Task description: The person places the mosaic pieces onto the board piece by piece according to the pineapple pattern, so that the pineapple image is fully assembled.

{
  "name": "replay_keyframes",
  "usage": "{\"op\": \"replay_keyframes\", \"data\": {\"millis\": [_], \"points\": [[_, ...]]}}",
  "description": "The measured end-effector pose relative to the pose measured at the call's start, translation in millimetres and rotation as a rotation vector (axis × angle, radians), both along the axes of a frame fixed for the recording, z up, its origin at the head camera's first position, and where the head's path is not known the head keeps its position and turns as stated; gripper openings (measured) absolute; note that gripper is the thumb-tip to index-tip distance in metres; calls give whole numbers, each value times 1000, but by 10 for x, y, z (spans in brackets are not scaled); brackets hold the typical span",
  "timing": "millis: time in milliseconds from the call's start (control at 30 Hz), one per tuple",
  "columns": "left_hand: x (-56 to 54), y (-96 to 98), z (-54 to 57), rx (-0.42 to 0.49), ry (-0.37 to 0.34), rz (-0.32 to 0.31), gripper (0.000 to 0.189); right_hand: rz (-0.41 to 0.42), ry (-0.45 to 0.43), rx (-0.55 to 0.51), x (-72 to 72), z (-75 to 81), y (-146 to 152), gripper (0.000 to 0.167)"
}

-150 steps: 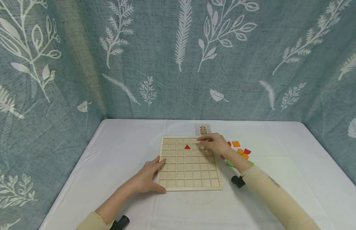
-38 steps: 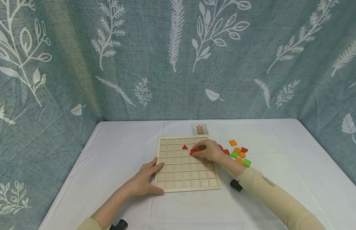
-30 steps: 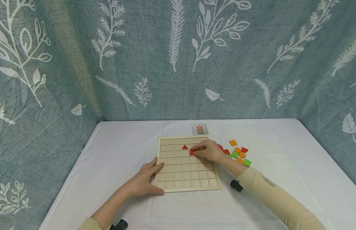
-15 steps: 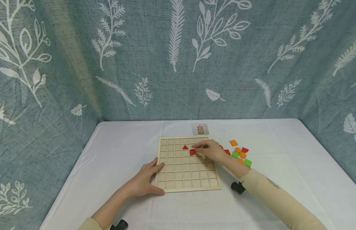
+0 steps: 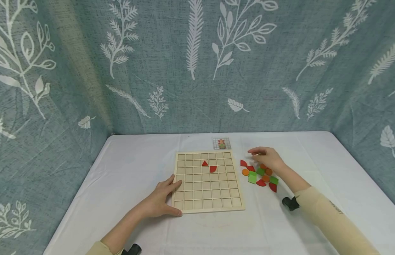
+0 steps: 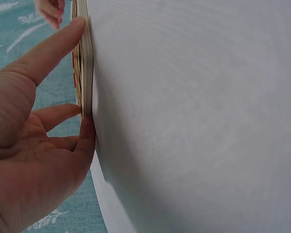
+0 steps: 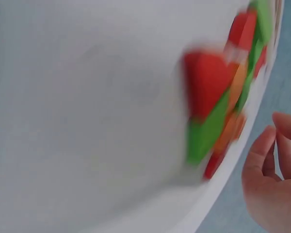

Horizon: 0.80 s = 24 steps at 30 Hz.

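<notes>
My left hand (image 5: pixel 163 198) rests at the left edge of a wooden grid board (image 5: pixel 197 194), thumb at its near corner and fingers spread along the rim. The left wrist view shows the thumb and fingers touching the board's side. On the board lie a red triangle (image 5: pixel 205 163) and a red quarter-circle (image 5: pixel 213 169), each in a square. My right hand (image 5: pixel 269 158) hovers over the far side of the loose pieces, fingers loosely bent; in the right wrist view nothing shows between thumb and fingertips. Below it are an orange disc (image 5: pixel 265 178) and a green square (image 5: pixel 252 179).
A small picture card (image 5: pixel 221 143) with a gridded figure lies behind the board. Several red, green and orange pieces, among them a red quarter-circle (image 5: pixel 272 187), are scattered right of the board. A patterned curtain (image 5: pixel 184 106) stands behind the white table (image 5: pixel 136 152).
My right hand set the red quarter-circle in the board, let it go and moved right to above the loose pieces, where it hides the orange square. My left hand stayed put.
</notes>
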<state>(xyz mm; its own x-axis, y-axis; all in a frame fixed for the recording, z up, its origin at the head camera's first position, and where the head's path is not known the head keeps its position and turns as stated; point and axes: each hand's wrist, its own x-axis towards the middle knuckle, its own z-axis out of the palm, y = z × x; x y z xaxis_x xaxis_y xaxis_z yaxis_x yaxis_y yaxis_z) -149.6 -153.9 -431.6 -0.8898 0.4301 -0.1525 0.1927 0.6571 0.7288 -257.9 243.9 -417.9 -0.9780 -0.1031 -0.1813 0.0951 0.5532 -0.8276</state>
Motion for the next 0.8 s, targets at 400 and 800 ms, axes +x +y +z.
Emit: {"op": "replay_keyframes", "data": {"millis": [400,800], "points": [[-4,-5,14,5,-10,-3,98,30,-46,191,-58,-22,368,39],[14,-27,24,-7,-12,3,105,41,-52,190,-104,-78,411,39]]}}
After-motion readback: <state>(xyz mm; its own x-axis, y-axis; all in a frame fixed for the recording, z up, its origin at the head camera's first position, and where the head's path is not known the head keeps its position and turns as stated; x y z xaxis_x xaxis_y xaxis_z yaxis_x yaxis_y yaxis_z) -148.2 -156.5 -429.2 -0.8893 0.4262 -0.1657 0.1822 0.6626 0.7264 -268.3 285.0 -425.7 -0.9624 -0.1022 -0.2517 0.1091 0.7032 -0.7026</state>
